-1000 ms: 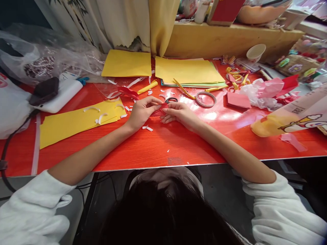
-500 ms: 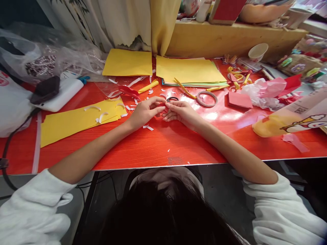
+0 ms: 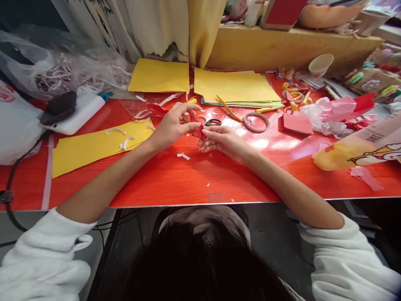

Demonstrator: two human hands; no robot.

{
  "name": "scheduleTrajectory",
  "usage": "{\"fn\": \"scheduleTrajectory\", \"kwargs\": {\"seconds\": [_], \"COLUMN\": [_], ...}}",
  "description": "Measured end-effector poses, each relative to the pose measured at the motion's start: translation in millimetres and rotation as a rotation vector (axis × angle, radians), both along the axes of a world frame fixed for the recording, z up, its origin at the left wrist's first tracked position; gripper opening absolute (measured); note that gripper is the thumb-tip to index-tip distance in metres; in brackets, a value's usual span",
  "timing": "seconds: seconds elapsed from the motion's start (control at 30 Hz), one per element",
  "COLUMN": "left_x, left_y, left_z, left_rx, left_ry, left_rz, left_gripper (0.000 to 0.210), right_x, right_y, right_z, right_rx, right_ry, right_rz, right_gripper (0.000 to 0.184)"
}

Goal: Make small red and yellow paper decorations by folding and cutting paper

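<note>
A small folded red paper piece is held up between my two hands over the red table. My right hand pinches its lower right edge between thumb and index finger, the other fingers curled beneath. The thumb of my left hand lies across the paper's upper left side, with the index finger raised clear of it. Fingers behind the paper are partly hidden. Just beyond sits a black ring-shaped handle, probably of scissors. White paper scraps lie below the hands.
Yellow paper strips lie at left, yellow sheets at the back. A tape ring and red paper squares are at right, near a drink cup on its side. Plastic bags crowd the left edge.
My left hand has shifted slightly left and its index finger has lifted away from the right hand. More of the red paper and the black handle now shows.
</note>
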State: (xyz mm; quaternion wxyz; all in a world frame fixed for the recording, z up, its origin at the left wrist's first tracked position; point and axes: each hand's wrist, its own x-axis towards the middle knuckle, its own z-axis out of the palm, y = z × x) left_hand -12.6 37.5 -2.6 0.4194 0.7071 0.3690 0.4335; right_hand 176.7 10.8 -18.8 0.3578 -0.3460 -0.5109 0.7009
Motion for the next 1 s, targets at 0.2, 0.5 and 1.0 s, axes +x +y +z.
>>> {"fn": "scheduleTrajectory", "kwargs": {"seconds": [0.2,0.5,1.0], "left_x": [7.7,7.4,4.0], "left_y": [-1.6,-4.5,-6.1], "left_z": [-6.5,-3.6,8.3], "left_rx": [-0.139,-0.175,-0.301], "left_ry": [-0.098,-0.074,-0.116], "left_rz": [0.004,-0.041,-0.025], "left_gripper": [0.042,0.048,0.035], "right_x": [-0.5,-7.4,14.4], "right_y": [-3.1,-8.2,-5.4], "right_z": [3.8,-0.8,20.1], "right_rx": [0.019,0.264,0.668], "right_ry": [0.032,-0.172,-0.315], "right_rz": [-0.045,-0.126,0.078], "right_gripper": [0.02,0.033,0.017]}}
